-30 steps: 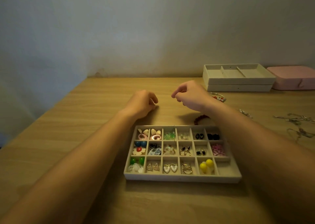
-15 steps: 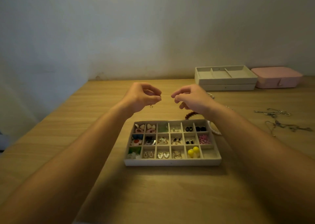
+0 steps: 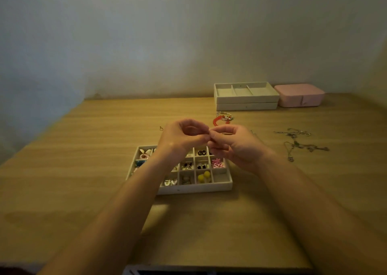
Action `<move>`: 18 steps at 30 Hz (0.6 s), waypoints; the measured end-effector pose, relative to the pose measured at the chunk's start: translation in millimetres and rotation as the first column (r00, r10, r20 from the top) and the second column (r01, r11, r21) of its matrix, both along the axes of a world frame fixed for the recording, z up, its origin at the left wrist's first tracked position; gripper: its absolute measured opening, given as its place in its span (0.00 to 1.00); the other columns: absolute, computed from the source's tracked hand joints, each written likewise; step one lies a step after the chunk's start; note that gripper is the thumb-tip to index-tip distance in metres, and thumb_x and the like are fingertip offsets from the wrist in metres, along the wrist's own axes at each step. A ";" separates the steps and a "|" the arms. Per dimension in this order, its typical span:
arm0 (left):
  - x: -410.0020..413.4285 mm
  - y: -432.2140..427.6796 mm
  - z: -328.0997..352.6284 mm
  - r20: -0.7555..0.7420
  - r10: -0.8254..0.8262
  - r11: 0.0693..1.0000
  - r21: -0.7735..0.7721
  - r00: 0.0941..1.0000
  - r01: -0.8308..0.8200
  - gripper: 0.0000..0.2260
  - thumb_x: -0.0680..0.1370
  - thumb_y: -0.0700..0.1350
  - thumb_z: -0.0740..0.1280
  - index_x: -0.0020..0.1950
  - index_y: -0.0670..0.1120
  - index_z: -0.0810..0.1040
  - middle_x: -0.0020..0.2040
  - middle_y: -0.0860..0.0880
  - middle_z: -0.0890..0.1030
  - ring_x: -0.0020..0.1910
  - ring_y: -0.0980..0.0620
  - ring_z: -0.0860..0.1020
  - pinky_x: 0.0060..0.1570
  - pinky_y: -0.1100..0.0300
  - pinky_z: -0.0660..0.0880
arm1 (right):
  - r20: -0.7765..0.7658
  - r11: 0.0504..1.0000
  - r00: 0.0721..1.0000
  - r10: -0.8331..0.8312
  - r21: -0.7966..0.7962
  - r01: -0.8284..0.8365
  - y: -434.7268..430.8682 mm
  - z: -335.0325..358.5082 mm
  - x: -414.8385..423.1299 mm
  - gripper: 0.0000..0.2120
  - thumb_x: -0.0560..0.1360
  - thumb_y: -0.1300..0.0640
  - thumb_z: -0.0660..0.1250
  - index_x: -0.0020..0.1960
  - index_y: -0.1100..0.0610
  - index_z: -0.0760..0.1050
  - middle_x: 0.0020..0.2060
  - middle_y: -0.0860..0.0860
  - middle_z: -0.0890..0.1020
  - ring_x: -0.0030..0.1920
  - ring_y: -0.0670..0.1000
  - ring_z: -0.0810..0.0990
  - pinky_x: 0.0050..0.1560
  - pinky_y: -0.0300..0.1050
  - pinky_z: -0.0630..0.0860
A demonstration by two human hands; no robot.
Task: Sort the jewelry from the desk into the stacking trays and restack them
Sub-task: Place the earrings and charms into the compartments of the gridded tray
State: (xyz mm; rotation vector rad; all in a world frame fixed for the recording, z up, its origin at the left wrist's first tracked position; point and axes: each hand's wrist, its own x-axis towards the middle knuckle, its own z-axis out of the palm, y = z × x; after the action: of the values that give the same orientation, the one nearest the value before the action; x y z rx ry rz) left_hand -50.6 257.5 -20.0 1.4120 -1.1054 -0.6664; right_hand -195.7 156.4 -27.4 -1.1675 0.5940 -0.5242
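One wooden desk [image 3: 79, 153], plain wall [image 3: 146, 36].

Before you: beige grid tray [image 3: 194, 187], flat on desk [image 3: 83, 170], cells holding paired earrings; yellow ball pair [image 3: 204, 177] in front row, pink flower pair [image 3: 217, 163] behind it to the right. Far right: two stacked beige trays [image 3: 247, 105], top one three-compartment. Loose: red bracelet [image 3: 217, 120] beyond grid tray, small silver earring [image 3: 161, 128] to its left, tangled silver necklaces [image 3: 301, 142] on your right.

No legible text, label, brand or number anywhere here.
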 end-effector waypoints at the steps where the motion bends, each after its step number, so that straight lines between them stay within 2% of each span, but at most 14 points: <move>1: -2.8 -2.2 -0.3 0.004 0.005 1.000 0.009 1.000 -0.005 0.10 0.72 0.34 0.76 0.51 0.41 0.83 0.45 0.46 0.87 0.46 0.50 0.85 0.48 0.57 0.82 | -0.003 0.999 1.000 -0.015 -0.031 0.015 -1.2 -0.7 -3.3 0.11 0.77 0.65 0.69 0.59 0.64 0.79 0.42 0.56 0.86 0.39 0.50 0.85 0.39 0.42 0.83; 6: -11.4 -10.2 -1.8 -0.036 0.012 1.000 0.011 0.999 -0.011 0.08 0.72 0.38 0.77 0.50 0.44 0.83 0.46 0.45 0.86 0.46 0.49 0.85 0.48 0.55 0.83 | 0.031 0.988 0.999 -0.030 -0.149 0.035 -10.2 -0.9 -11.6 0.14 0.70 0.61 0.72 0.54 0.63 0.80 0.42 0.57 0.85 0.39 0.51 0.85 0.41 0.43 0.84; 12: -7.6 -10.9 -7.5 -0.276 -0.062 0.998 -0.011 0.959 0.062 0.09 0.70 0.40 0.76 0.48 0.45 0.82 0.46 0.44 0.85 0.47 0.45 0.84 0.51 0.51 0.80 | 0.068 0.969 0.997 0.043 -0.247 -0.025 -20.1 -7.9 -19.2 0.10 0.75 0.68 0.68 0.55 0.62 0.81 0.46 0.59 0.86 0.46 0.56 0.87 0.45 0.44 0.84; 14: -5.8 -10.7 -11.2 -0.306 -0.077 0.997 -0.022 0.949 0.074 0.10 0.68 0.41 0.77 0.47 0.46 0.82 0.46 0.44 0.85 0.47 0.44 0.84 0.53 0.49 0.80 | 0.058 0.957 0.997 0.048 -0.288 -0.029 -20.3 -11.1 -17.3 0.09 0.76 0.67 0.68 0.54 0.61 0.82 0.47 0.59 0.86 0.48 0.57 0.86 0.49 0.47 0.84; 18: -4.7 -9.8 -15.7 -0.280 -0.070 0.997 -0.049 0.957 0.058 0.08 0.72 0.36 0.75 0.46 0.49 0.84 0.47 0.43 0.85 0.48 0.44 0.84 0.54 0.48 0.80 | 0.078 0.951 0.997 0.025 -0.311 0.000 -16.4 -13.2 -13.2 0.06 0.78 0.65 0.68 0.53 0.61 0.82 0.47 0.59 0.86 0.48 0.58 0.86 0.51 0.50 0.84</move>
State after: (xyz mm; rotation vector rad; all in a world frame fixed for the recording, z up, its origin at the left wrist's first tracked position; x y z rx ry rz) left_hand -55.2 247.7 -35.8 1.2066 -0.9357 -0.8588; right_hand -208.9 140.0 -40.6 -1.4393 0.4429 -0.6683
